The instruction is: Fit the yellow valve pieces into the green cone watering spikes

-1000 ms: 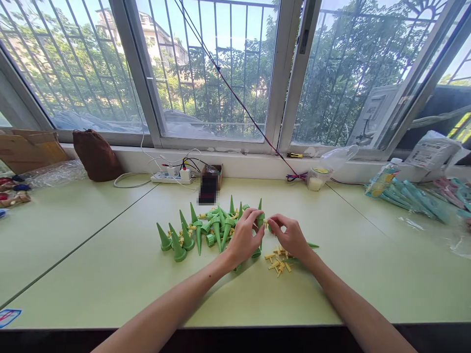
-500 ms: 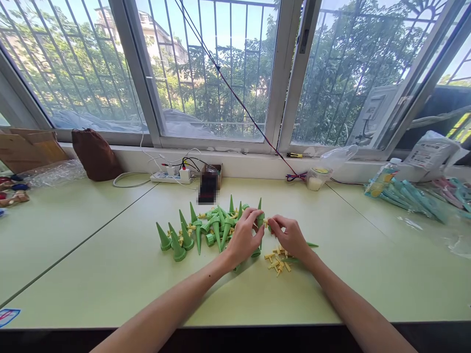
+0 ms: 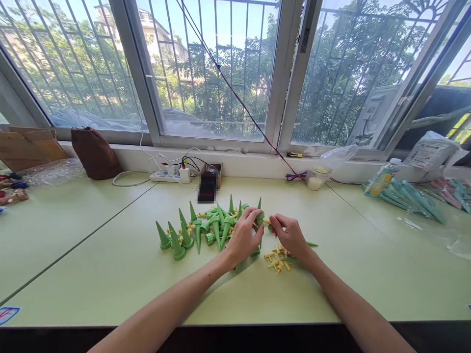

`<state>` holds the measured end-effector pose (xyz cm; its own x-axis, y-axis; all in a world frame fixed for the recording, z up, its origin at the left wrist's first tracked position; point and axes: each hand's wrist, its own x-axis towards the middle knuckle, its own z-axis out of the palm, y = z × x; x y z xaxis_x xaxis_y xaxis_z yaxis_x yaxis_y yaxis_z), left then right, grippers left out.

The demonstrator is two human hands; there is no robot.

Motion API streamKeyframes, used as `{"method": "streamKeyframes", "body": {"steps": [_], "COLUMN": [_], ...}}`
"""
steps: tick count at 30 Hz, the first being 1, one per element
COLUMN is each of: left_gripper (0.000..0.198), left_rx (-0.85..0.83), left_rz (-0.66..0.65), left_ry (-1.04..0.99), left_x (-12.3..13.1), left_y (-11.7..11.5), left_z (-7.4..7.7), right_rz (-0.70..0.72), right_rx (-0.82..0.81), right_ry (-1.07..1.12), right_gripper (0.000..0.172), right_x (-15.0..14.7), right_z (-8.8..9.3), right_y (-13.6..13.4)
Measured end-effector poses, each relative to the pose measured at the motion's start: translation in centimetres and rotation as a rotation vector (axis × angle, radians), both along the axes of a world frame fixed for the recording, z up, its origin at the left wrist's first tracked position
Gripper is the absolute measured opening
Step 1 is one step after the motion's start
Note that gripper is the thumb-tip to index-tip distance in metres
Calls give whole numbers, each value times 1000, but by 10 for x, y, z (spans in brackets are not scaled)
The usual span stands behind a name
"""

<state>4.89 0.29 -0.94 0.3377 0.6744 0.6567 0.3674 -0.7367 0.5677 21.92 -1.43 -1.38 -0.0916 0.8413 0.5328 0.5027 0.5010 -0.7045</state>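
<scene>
My left hand [image 3: 243, 234] is closed around a green plastic cone-shaped spike [image 3: 260, 216], its tip pointing up. My right hand [image 3: 292, 236] pinches a small yellow T-shaped plastic piece [image 3: 266, 221] against the side of that spike; the contact itself is partly hidden by fingers. Left of my hands lies a heap of green spikes [image 3: 216, 223] with yellow pieces among them, several standing upright on their caps [image 3: 178, 252]. Below my right hand is a small pile of loose yellow T-shaped pieces [image 3: 278, 264]. Another green spike [image 3: 312, 244] pokes out behind my right wrist.
Along the window sill are a power strip [image 3: 171, 176] with cables, a small box [image 3: 217, 171], and a tub in a plastic bag [image 3: 315, 181]. A brown bag [image 3: 96, 156] stands at the back left. Bluish plastic strips [image 3: 412, 198] and a bottle [image 3: 384, 179] lie right.
My right hand has shifted very slightly right, and a little more of the yellow piece shows between my hands. The left hand's hold on the spike is unchanged.
</scene>
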Motion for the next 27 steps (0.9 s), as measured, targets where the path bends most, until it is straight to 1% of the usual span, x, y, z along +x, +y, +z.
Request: {"method": "streamKeyframes", "body": {"steps": [3, 8, 10, 14, 16, 21, 27], "left_gripper": [31, 30, 30, 30, 30, 30, 30], "left_rx": [-9, -2, 5, 12, 18, 20, 9], "left_rz": [4, 7, 10, 2, -1, 5, 5], "left_ry": [-9, -8, -1, 9, 3, -16, -8], "left_x": [0, 0, 0, 0, 0, 0, 1], "left_y": [0, 0, 0, -1, -1, 0, -1], "left_z": [0, 0, 0, 0, 0, 0, 1], "right_rz": [28, 54, 57, 38, 34, 46, 56], "right_rx": [13, 38, 24, -23, -37, 9, 3], "right_ry": [39, -8, -23, -48, -52, -29, -16], "right_gripper": [26, 25, 26, 40, 43, 28, 26], "right_x": [-1, -2, -1, 0, 0, -1, -1], "right_z": [2, 3, 1, 0, 0, 2, 1], "right_y": [-2, -4, -2, 0, 0, -2, -2]}}
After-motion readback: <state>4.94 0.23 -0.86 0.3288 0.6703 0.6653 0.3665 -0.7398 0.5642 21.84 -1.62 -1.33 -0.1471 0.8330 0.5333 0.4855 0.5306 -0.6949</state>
